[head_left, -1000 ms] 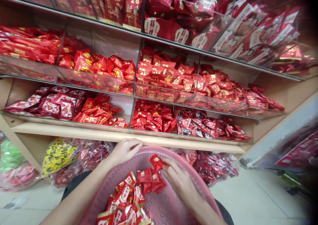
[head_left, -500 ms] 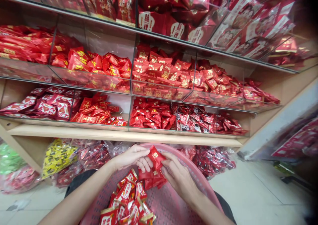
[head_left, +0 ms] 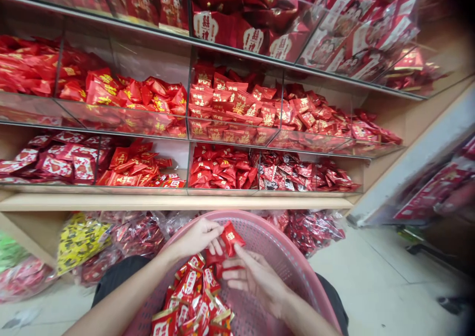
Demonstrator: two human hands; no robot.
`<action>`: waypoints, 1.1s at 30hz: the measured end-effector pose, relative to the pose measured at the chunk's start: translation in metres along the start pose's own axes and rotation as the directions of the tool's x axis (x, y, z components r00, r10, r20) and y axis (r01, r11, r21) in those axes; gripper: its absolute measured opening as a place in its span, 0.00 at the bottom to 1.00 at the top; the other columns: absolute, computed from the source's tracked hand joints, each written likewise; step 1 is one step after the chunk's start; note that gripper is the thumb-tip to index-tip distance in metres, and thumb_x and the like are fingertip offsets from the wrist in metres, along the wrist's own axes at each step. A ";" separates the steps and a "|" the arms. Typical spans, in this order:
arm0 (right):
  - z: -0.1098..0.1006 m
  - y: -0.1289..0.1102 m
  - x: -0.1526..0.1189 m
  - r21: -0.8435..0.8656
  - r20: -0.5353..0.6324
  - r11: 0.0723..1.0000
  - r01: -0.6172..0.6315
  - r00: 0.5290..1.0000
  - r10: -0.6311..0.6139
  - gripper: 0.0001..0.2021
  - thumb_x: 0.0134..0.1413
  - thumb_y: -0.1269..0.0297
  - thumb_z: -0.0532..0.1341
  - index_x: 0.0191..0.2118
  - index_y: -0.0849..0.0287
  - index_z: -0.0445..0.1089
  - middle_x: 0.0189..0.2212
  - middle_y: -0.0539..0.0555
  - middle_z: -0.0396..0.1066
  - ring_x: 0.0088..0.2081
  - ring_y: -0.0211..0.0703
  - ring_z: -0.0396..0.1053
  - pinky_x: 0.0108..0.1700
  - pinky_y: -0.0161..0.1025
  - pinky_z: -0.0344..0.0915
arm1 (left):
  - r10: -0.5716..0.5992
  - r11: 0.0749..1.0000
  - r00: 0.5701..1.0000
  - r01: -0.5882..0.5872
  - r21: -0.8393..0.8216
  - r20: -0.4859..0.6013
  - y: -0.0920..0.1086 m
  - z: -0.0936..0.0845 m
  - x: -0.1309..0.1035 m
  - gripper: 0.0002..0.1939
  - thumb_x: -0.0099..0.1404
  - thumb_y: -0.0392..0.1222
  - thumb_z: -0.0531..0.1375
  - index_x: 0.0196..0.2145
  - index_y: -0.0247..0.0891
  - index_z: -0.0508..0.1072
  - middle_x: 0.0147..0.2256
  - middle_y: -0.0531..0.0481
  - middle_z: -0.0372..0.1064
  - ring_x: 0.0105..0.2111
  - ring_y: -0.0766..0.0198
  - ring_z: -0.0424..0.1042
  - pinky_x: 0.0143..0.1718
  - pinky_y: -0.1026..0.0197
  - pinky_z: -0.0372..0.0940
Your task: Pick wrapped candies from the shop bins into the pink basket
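The small red foil candy packet [head_left: 230,237] has passed into the left hand [head_left: 198,237], pinched at twelve o'clock over the round pink plastic basket [head_left: 289,262], while the right hand [head_left: 252,276] now spreads open-fingered over the packet pile [head_left: 193,301].

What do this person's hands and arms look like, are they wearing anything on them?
Both are bare: the left hand and right hand have no gloves, and no rings, watch or bracelets show. The forearms are uncovered, with no sleeves in view. Fingernails look short and unpainted.

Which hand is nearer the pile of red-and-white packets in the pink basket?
Right. The right hand lies just beside the pile in the basket; the left hand is above it, holding a red packet.
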State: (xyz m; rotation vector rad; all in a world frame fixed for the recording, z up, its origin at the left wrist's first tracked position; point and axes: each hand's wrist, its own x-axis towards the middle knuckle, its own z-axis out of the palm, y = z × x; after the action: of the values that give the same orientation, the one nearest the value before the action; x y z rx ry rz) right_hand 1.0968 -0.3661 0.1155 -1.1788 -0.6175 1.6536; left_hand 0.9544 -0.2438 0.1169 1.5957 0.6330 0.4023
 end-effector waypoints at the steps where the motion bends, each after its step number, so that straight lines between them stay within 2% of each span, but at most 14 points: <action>1: -0.001 0.003 0.001 -0.017 -0.014 1.000 0.022 1.000 -0.022 0.21 0.44 0.49 0.61 0.34 0.65 0.68 0.33 0.58 0.72 0.31 0.38 0.71 0.34 0.34 0.65 | -0.010 0.999 1.000 0.010 0.036 -0.005 0.000 0.001 0.000 0.23 0.58 0.58 0.52 0.28 0.31 0.67 0.20 0.45 0.70 0.19 0.66 0.69 0.19 0.68 0.62; 4: -0.005 0.009 0.004 -0.057 -0.029 0.995 0.084 0.996 -0.086 0.18 0.42 0.53 0.64 0.30 0.66 0.70 0.26 0.56 0.72 0.26 0.34 0.69 0.30 0.30 0.62 | -0.001 0.993 1.000 0.005 0.120 -0.031 -0.001 0.002 -0.001 0.22 0.58 0.57 0.52 0.27 0.32 0.67 0.19 0.49 0.69 0.19 0.67 0.68 0.19 0.69 0.60; 7: -0.006 0.011 0.005 -0.098 -0.003 0.989 0.110 0.994 -0.111 0.18 0.39 0.52 0.65 0.28 0.67 0.71 0.24 0.55 0.72 0.25 0.33 0.67 0.29 0.30 0.60 | 0.051 0.988 0.998 -0.044 0.145 -0.048 -0.002 -0.001 0.001 0.20 0.58 0.54 0.53 0.27 0.32 0.68 0.20 0.50 0.68 0.20 0.68 0.68 0.20 0.69 0.60; 13: -0.009 0.009 0.004 -0.186 0.010 0.973 0.140 0.990 -0.140 0.19 0.36 0.50 0.66 0.26 0.65 0.72 0.23 0.54 0.72 0.23 0.33 0.65 0.28 0.32 0.58 | 0.088 0.988 0.996 -0.088 0.127 0.007 -0.003 -0.006 0.001 0.18 0.60 0.53 0.51 0.26 0.33 0.66 0.19 0.52 0.67 0.18 0.70 0.66 0.18 0.70 0.58; 20: -0.014 -0.002 0.003 -0.343 0.083 0.925 0.163 0.986 -0.143 0.19 0.40 0.49 0.63 0.26 0.65 0.72 0.21 0.52 0.71 0.22 0.31 0.64 0.27 0.31 0.58 | 0.042 0.998 0.995 -0.045 0.037 0.088 0.000 -0.011 0.003 0.20 0.59 0.54 0.53 0.26 0.31 0.66 0.21 0.45 0.70 0.18 0.67 0.69 0.18 0.69 0.59; 23: -0.017 -0.013 0.001 -0.407 0.087 0.900 0.158 0.987 -0.134 0.19 0.42 0.49 0.62 0.28 0.64 0.71 0.23 0.52 0.71 0.23 0.33 0.65 0.28 0.32 0.59 | 0.036 0.999 0.999 -0.036 0.004 0.014 0.001 -0.018 0.006 0.20 0.57 0.54 0.55 0.26 0.31 0.66 0.22 0.45 0.71 0.18 0.67 0.69 0.18 0.69 0.59; 25: -0.025 -0.023 -0.005 -0.487 0.073 0.844 0.226 0.973 -0.218 0.18 0.42 0.49 0.61 0.30 0.62 0.70 0.25 0.52 0.71 0.25 0.36 0.67 0.29 0.34 0.62 | 0.033 0.999 0.997 -0.033 -0.006 -0.075 0.002 -0.024 0.006 0.20 0.56 0.54 0.56 0.26 0.31 0.65 0.21 0.47 0.70 0.18 0.68 0.69 0.18 0.69 0.59; 27: -0.039 -0.031 -0.013 -0.581 0.019 0.742 0.335 0.917 -0.400 0.18 0.43 0.49 0.61 0.33 0.60 0.70 0.29 0.53 0.72 0.30 0.40 0.69 0.33 0.37 0.64 | 0.033 0.999 0.992 -0.034 -0.010 -0.120 0.002 -0.029 0.005 0.20 0.55 0.55 0.56 0.25 0.31 0.65 0.20 0.48 0.69 0.19 0.68 0.69 0.19 0.70 0.59; 30: -0.071 -0.037 -0.026 -0.712 -0.111 0.574 0.404 0.743 -0.660 0.18 0.45 0.50 0.60 0.37 0.59 0.69 0.34 0.56 0.72 0.36 0.45 0.69 0.40 0.42 0.64 | 0.035 0.999 0.991 -0.034 0.005 -0.128 0.000 -0.033 0.004 0.21 0.55 0.56 0.56 0.25 0.31 0.65 0.20 0.48 0.69 0.19 0.67 0.69 0.19 0.69 0.59; 32: -0.095 -0.039 -0.030 -0.760 -0.169 0.523 0.385 0.660 -0.732 0.19 0.46 0.50 0.59 0.39 0.59 0.68 0.36 0.58 0.72 0.38 0.48 0.69 0.43 0.45 0.64 | 0.031 0.999 0.990 -0.028 0.027 -0.135 -0.003 -0.031 0.005 0.21 0.55 0.56 0.56 0.25 0.32 0.64 0.21 0.48 0.70 0.19 0.68 0.69 0.19 0.69 0.60; 33: -0.106 -0.041 -0.030 -0.759 -0.181 0.528 0.381 0.656 -0.733 0.19 0.46 0.50 0.59 0.40 0.59 0.68 0.38 0.59 0.71 0.40 0.49 0.68 0.44 0.46 0.63 | 0.024 0.999 0.991 -0.020 0.032 -0.130 -0.004 -0.029 0.006 0.21 0.55 0.57 0.56 0.26 0.32 0.64 0.22 0.47 0.70 0.19 0.67 0.69 0.19 0.68 0.60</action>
State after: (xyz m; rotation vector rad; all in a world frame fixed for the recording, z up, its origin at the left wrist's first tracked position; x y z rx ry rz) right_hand 1.2113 -0.3906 0.1191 -1.5875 -1.1805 0.4722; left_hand 0.9412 -0.2174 0.1165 1.6163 0.7241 0.5189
